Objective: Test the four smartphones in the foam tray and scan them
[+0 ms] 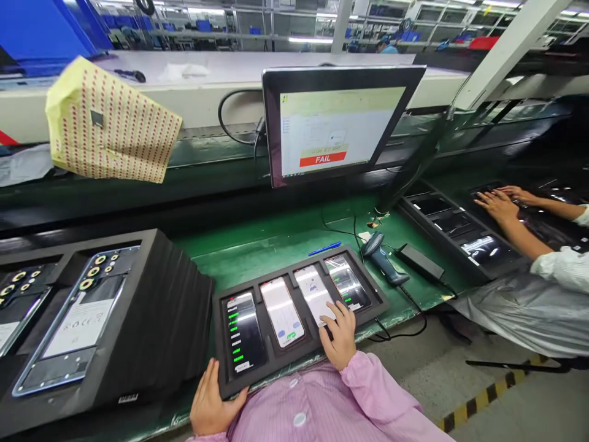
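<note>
A black foam tray [271,361] with several phones lies at the green bench's front edge. My left hand [212,399] grips the tray's front left corner, thumb along the front side. My right hand [339,334] rests with spread fingers over the lower part of the third phone [313,291], whose screen is white. The second phone [281,310] also shows a white screen. Green and white marks show on the dark screens of the leftmost phone [248,334] and the rightmost phone [348,282].
Left stands a stack of black foam trays [161,319] with phones. A monitor [340,126] reads FAIL. Behind the tray lie a blue pen [324,248], a barcode scanner [384,258] and a black adapter [421,263]. Another person's hands [501,205] work at the right.
</note>
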